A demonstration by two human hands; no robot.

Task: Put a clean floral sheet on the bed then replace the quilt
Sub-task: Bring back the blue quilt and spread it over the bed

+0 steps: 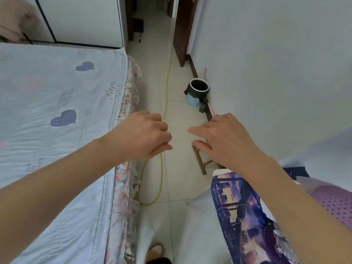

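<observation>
The bed fills the left of the view under a pale blue quilt [57, 115] with heart patches. A floral sheet [125, 176] shows along the bed's right side below the quilt's edge. My left hand [144, 136] hovers over the floor just right of the bed's edge, its fingers loosely curled and holding nothing. My right hand [221, 140] is stretched out beside it over the tiles, fingers relaxed and empty. A gap of floor lies between the two hands.
A yellow cord [162, 168] runs along the tiled floor by the bed. A bin [198, 92] with a black liner stands at the right wall. A wooden stool [202, 162] holds bedding with a purple print [238, 206]. An open doorway [156, 25] lies ahead.
</observation>
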